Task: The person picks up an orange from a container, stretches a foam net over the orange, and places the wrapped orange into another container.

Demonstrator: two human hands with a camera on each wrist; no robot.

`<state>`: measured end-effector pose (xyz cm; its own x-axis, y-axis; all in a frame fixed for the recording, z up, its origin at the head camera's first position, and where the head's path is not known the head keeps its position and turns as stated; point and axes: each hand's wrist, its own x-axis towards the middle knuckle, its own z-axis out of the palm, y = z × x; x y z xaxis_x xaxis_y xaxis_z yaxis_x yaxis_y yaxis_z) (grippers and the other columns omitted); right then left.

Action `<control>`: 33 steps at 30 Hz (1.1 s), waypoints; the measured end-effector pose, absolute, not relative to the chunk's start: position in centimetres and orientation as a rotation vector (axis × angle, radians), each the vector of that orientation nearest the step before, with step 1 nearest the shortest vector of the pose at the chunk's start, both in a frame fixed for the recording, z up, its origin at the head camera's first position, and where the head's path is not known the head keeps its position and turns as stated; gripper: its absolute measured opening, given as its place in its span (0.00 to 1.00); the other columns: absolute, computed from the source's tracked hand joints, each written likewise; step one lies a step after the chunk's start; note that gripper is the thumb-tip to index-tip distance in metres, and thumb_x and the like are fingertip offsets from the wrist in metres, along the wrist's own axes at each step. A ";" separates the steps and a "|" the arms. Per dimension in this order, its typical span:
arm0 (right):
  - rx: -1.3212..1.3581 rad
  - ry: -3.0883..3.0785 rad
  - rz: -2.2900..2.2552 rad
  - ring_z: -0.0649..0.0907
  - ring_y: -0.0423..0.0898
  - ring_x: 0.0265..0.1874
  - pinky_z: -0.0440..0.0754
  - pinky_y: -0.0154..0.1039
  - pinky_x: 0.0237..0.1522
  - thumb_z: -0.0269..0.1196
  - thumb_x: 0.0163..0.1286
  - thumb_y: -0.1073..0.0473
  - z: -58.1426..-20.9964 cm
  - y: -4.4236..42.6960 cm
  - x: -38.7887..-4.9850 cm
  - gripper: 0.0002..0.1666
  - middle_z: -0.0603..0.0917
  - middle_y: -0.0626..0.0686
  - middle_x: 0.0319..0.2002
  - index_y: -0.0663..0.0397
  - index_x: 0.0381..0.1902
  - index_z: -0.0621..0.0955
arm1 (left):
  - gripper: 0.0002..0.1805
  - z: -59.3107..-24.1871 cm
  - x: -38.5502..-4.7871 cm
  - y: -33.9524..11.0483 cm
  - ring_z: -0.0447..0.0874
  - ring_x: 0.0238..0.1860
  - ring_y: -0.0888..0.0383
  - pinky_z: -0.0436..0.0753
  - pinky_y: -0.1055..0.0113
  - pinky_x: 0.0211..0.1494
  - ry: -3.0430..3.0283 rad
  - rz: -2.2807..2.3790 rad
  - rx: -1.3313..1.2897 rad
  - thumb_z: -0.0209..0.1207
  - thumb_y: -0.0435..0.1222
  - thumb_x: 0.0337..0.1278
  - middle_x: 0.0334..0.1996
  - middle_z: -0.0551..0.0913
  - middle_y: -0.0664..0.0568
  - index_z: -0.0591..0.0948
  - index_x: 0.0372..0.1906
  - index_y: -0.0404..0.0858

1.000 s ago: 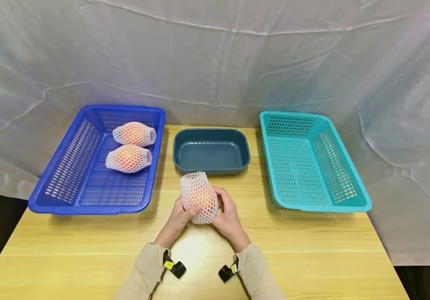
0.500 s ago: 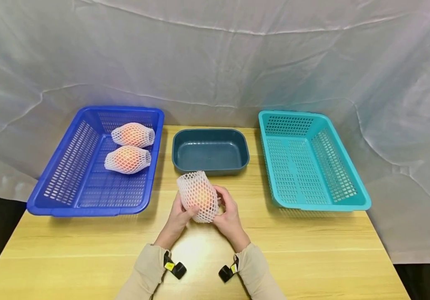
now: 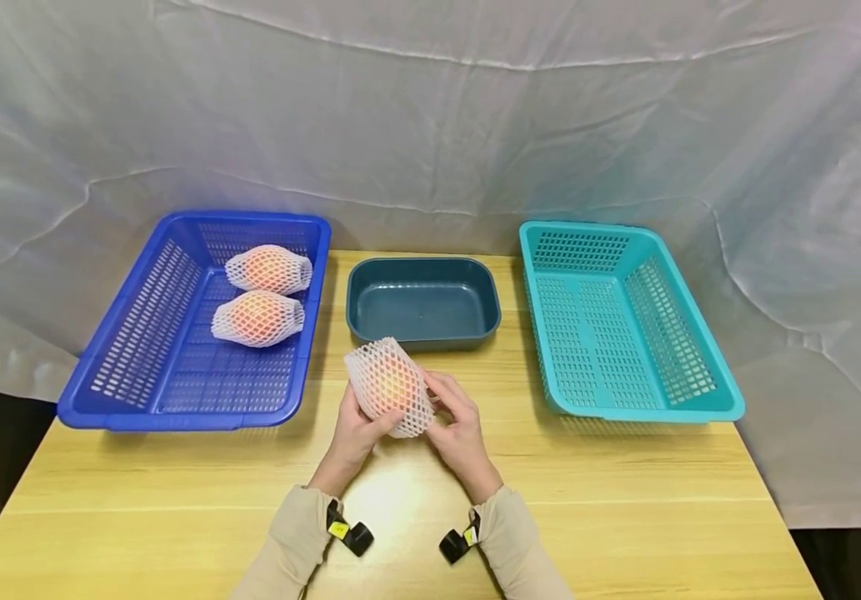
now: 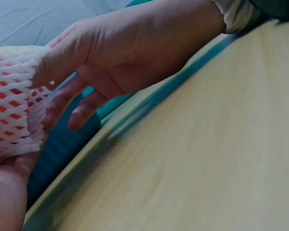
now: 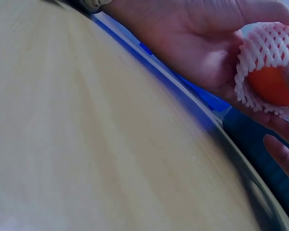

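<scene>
In the head view a round orange-red fruit (image 3: 388, 385) in a white foam net sleeve (image 3: 367, 357) is held up above the table, its far end tilted to the left. My left hand (image 3: 356, 429) grips it from the left, thumb across the near side. From the right, my right hand (image 3: 462, 429) pinches the near edge of the sleeve. The right wrist view shows smooth orange skin (image 5: 269, 85) bare at the sleeve's open end. Some fingertips are hidden behind the sleeve. In the left wrist view, the right hand's lower fingers (image 4: 84, 109) hang loosely curled.
A blue basket (image 3: 175, 419) at the left holds two more netted fruits (image 3: 268, 268). Just beyond the hands stands a dark teal tub (image 3: 424, 342). At the right is a turquoise basket (image 3: 643, 414). Behind them a grey curtain (image 3: 430, 125) hangs along the wooden table (image 3: 595, 517).
The netted fruit has tilted further, with its far end swinging left and slightly away. The right hand's fingers have shifted slightly along the sleeve's near edge.
</scene>
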<state>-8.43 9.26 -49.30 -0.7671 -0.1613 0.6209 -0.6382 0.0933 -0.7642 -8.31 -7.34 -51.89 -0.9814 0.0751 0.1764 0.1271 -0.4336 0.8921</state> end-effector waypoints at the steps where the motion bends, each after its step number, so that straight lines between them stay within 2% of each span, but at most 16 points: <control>1: 0.799 -1.973 1.729 0.82 0.45 0.46 0.85 0.42 0.41 0.64 0.55 0.84 -49.4 9.3 -8.5 0.29 0.81 0.69 0.49 0.76 0.57 0.77 | 0.46 -51.9 -8.4 -7.3 0.79 0.55 0.58 0.78 0.64 0.60 -1.644 -2.612 -0.277 0.67 0.27 0.46 0.58 0.75 0.47 0.57 0.71 0.26; 6: 0.821 -1.866 1.795 0.83 0.53 0.51 0.82 0.42 0.54 0.57 0.59 0.87 -49.6 9.2 -8.8 0.21 0.82 0.72 0.47 0.79 0.51 0.80 | 0.43 -51.8 -8.5 -7.4 0.78 0.55 0.58 0.77 0.66 0.61 -1.594 -2.580 -0.214 0.65 0.26 0.46 0.57 0.75 0.50 0.59 0.70 0.28; 10: 0.823 -1.863 1.776 0.84 0.55 0.49 0.81 0.41 0.54 0.58 0.58 0.87 -49.6 9.3 -8.8 0.20 0.83 0.71 0.46 0.77 0.49 0.81 | 0.41 -51.7 -8.4 -7.4 0.79 0.54 0.57 0.78 0.65 0.60 -1.539 -2.580 -0.177 0.62 0.26 0.45 0.55 0.77 0.50 0.61 0.69 0.30; 14: 0.838 -1.872 1.758 0.84 0.58 0.48 0.81 0.41 0.54 0.60 0.57 0.86 -49.6 9.2 -8.7 0.20 0.83 0.70 0.46 0.76 0.48 0.82 | 0.38 -51.5 -8.4 -7.4 0.79 0.54 0.57 0.78 0.64 0.60 -1.410 -2.647 -0.149 0.60 0.26 0.45 0.55 0.78 0.50 0.64 0.68 0.36; 19: 0.878 -1.880 1.737 0.84 0.62 0.46 0.82 0.46 0.53 0.62 0.55 0.86 -49.4 9.2 -8.6 0.20 0.83 0.71 0.45 0.76 0.46 0.83 | 0.36 -51.4 -8.4 -7.4 0.78 0.55 0.56 0.78 0.63 0.61 -1.271 -2.717 -0.161 0.58 0.26 0.46 0.55 0.77 0.50 0.66 0.67 0.40; 23: 0.909 -1.902 1.724 0.84 0.62 0.45 0.83 0.46 0.49 0.62 0.54 0.86 -49.2 9.1 -8.5 0.19 0.83 0.71 0.45 0.76 0.45 0.83 | 0.41 -51.5 -8.4 -7.4 0.78 0.56 0.56 0.77 0.63 0.62 -1.290 -2.682 -0.186 0.59 0.25 0.45 0.57 0.76 0.49 0.63 0.70 0.38; 27: 0.910 -1.917 1.731 0.84 0.59 0.39 0.85 0.42 0.39 0.58 0.51 0.89 -49.1 9.1 -8.4 0.21 0.82 0.71 0.44 0.78 0.44 0.82 | 0.49 -51.5 -8.3 -7.3 0.76 0.58 0.54 0.75 0.62 0.64 -1.383 -2.604 -0.229 0.61 0.23 0.42 0.59 0.74 0.47 0.56 0.75 0.35; 30: 0.904 -1.927 1.744 0.82 0.61 0.32 0.85 0.46 0.28 0.53 0.47 0.92 -49.4 9.3 -8.5 0.25 0.81 0.72 0.42 0.80 0.44 0.80 | 0.51 -51.5 -8.4 -7.3 0.75 0.58 0.54 0.75 0.62 0.64 -1.424 -2.567 -0.236 0.62 0.22 0.41 0.60 0.73 0.47 0.54 0.76 0.35; 33: 0.858 -1.941 1.801 0.80 0.66 0.28 0.81 0.53 0.22 0.49 0.51 0.93 -50.2 9.5 -8.8 0.25 0.80 0.74 0.43 0.82 0.47 0.77 | 0.52 -51.5 -8.4 -7.4 0.74 0.59 0.53 0.75 0.61 0.64 -1.449 -2.554 -0.255 0.62 0.22 0.41 0.61 0.71 0.46 0.54 0.76 0.37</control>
<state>-8.76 9.47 -50.17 -0.7523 -0.1894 0.6310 -0.6434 0.0049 -0.7655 -8.41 -7.41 -51.53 -0.9665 -0.0822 0.2433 0.2511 -0.5024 0.8274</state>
